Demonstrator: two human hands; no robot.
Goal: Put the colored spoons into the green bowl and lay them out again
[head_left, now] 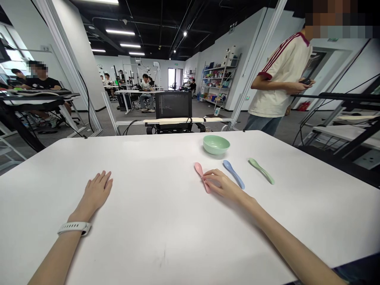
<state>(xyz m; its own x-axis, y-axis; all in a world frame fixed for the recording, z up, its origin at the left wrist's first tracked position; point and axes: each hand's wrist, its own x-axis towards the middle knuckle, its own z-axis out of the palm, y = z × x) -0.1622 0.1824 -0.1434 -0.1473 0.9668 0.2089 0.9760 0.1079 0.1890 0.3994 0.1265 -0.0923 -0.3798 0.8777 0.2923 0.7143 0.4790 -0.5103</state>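
Observation:
My right hand (222,185) is at the pink spoon (198,169), with thumb and fingertips pinched on the middle of its handle; the spoon lies on the white table (142,221). Just right of that hand is a blue spoon (234,174), and farther right a green spoon (261,171). Behind the spoons stands a light green bowl (216,145), upright; its inside shows no contents. My left hand (95,192) rests flat on the tabletop at the left, palm down, fingers stretched out and holding nothing. A white band (75,227) circles the left wrist.
A black mesh chair (173,105) stands beyond the table's far edge, with metal frame posts (257,51) on both sides. At the right, past the table, a person in a cream shirt (282,75) stands holding a dark object. Other people sit at desks in the background.

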